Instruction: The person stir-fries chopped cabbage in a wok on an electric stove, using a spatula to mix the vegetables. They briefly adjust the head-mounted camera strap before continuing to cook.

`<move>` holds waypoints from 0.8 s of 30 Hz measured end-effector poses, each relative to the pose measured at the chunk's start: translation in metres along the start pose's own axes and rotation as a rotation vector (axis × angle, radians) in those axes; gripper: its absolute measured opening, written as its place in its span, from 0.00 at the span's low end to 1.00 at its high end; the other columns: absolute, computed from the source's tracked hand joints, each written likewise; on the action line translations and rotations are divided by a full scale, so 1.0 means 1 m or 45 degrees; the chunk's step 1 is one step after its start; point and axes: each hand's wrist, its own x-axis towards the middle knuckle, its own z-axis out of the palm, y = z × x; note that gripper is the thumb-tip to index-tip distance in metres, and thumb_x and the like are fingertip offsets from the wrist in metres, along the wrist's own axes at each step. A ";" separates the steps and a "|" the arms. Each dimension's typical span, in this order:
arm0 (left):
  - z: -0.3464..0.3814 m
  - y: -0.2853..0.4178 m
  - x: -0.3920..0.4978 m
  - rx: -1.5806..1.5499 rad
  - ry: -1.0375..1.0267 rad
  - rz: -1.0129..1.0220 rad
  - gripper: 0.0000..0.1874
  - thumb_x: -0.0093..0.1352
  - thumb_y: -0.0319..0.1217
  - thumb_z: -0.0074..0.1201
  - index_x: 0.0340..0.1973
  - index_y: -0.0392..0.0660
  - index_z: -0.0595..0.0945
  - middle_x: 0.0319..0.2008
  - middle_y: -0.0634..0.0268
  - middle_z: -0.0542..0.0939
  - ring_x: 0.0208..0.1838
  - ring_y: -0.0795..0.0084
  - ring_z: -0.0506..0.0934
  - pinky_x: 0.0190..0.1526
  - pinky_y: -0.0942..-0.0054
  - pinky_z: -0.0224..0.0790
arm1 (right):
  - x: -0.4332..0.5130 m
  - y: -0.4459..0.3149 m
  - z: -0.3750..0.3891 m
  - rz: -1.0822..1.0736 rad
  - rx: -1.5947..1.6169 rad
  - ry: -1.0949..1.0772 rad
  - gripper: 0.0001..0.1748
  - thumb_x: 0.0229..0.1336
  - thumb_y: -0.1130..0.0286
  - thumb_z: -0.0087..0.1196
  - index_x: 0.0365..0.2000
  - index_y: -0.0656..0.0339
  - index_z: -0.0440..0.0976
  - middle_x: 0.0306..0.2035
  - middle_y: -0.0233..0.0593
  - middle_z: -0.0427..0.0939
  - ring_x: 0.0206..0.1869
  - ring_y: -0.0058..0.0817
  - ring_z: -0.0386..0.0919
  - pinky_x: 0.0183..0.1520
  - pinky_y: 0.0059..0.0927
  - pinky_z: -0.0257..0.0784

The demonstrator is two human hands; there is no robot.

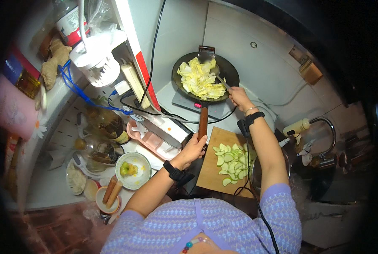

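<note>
A dark wok [231, 68] rests on an induction cooktop [219, 111] with a lit red display. Pale yellow-green cabbage leaves [200, 79] fill its left and middle part. My left hand [193, 149] is closed around the near end of the wok's brown wooden handle [203, 122]. Above the wok's right rim, my right hand [239, 96] grips the handle of a metal spatula [222, 82], whose head reaches among the leaves and is partly hidden. Sliced green-skinned vegetable [235, 162] lies in a heap on a wooden cutting board [208, 177] between my forearms.
Left of my left hand stand a pink compartment box [158, 147], a patterned bowl [117, 171] with scraps and a small bowl [101, 204]. Cables [182, 119] cross beside the cooktop. A metal bowl [258, 177] and a faucet [333, 133] are at the right.
</note>
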 end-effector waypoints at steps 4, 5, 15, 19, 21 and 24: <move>0.000 -0.002 0.001 -0.011 -0.005 -0.002 0.12 0.79 0.42 0.44 0.44 0.48 0.67 0.26 0.73 0.65 0.24 0.82 0.64 0.24 0.81 0.58 | -0.033 -0.008 0.020 -0.851 -1.074 0.229 0.12 0.57 0.76 0.47 0.37 0.65 0.79 0.35 0.66 0.79 0.38 0.57 0.81 0.44 0.54 0.76; 0.000 -0.002 0.002 -0.011 -0.004 0.003 0.12 0.79 0.42 0.44 0.44 0.48 0.67 0.26 0.73 0.65 0.24 0.82 0.64 0.24 0.81 0.58 | -0.050 -0.010 0.021 -0.909 -1.286 0.223 0.11 0.58 0.75 0.47 0.38 0.65 0.79 0.30 0.61 0.81 0.35 0.53 0.82 0.39 0.51 0.78; 0.000 -0.008 0.004 -0.035 0.004 0.005 0.12 0.79 0.42 0.45 0.44 0.48 0.67 0.26 0.71 0.66 0.23 0.81 0.64 0.24 0.80 0.57 | -0.138 -0.018 0.029 -1.077 -1.841 0.129 0.17 0.55 0.76 0.50 0.44 0.72 0.77 0.26 0.46 0.81 0.31 0.39 0.84 0.32 0.36 0.80; -0.001 -0.009 0.005 -0.026 0.043 0.022 0.15 0.78 0.45 0.47 0.42 0.48 0.67 0.28 0.70 0.67 0.23 0.80 0.64 0.25 0.80 0.58 | -0.103 -0.008 0.056 -0.912 -1.724 0.269 0.16 0.57 0.76 0.49 0.45 0.72 0.76 0.28 0.46 0.82 0.35 0.41 0.84 0.35 0.37 0.80; -0.001 -0.013 0.006 0.018 0.069 0.006 0.16 0.78 0.47 0.47 0.41 0.48 0.68 0.28 0.70 0.68 0.23 0.80 0.65 0.25 0.79 0.59 | -0.106 0.000 0.058 -0.775 -1.603 0.177 0.19 0.56 0.76 0.51 0.50 0.70 0.72 0.34 0.51 0.81 0.38 0.44 0.84 0.38 0.40 0.81; -0.001 -0.022 0.010 -0.042 0.097 0.107 0.18 0.78 0.49 0.45 0.40 0.47 0.72 0.25 0.69 0.74 0.23 0.80 0.69 0.25 0.80 0.63 | -0.143 0.014 0.044 -0.644 -1.398 0.102 0.29 0.59 0.69 0.55 0.60 0.62 0.64 0.45 0.56 0.77 0.47 0.54 0.79 0.47 0.48 0.77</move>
